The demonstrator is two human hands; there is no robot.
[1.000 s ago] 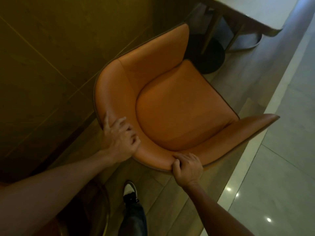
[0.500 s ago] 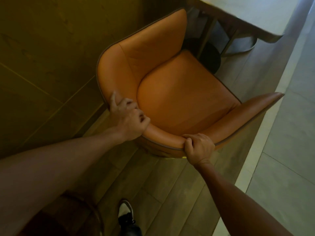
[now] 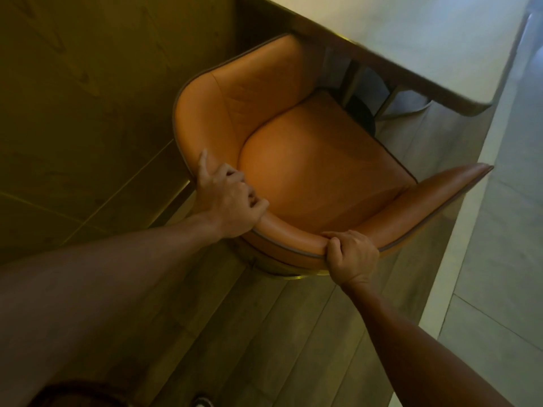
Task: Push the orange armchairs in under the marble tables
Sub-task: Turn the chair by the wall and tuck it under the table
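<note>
Both hands clamp the armchair point(image 3: 308, 160) backrest — left hand point(image 3: 227, 199), right hand point(image 3: 351, 254) — table point(image 3: 426, 33) edge lies at one o'clock, over the seat front.

Both bare arms reach forward and down, nearly straight at the elbows. The left hand point(image 3: 227, 201) curls over the rim it grips, index finger stretched out along the edge, the other fingers folded inward. The right hand point(image 3: 351, 255) clamps closed, thumb on top, knuckles facing the camera, wrist slightly bent.
</note>
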